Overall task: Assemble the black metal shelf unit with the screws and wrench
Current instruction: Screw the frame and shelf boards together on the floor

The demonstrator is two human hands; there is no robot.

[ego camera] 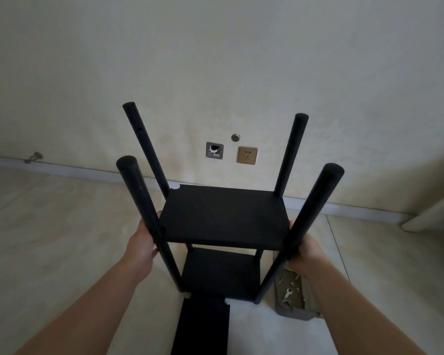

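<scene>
My left hand (144, 245) grips the left edge of the upper shelf panel (224, 216), fingers tucked under it behind the near-left post (149, 221). My right hand (304, 248) does the same on the right edge, beside the near-right post (305, 226) (how far those fingers curl is hidden by the post). The black shelf unit (221, 271) stands upright on the tiled floor (62, 226), four posts rising past the panel. A loose black panel (203, 326) lies at 6 o'clock from it. At 4 o'clock sits a grey tray (291, 293) holding screws (283, 301) and a small wrench (288, 293). At 12 o'clock, on the wall, a gold socket (246, 155).
</scene>
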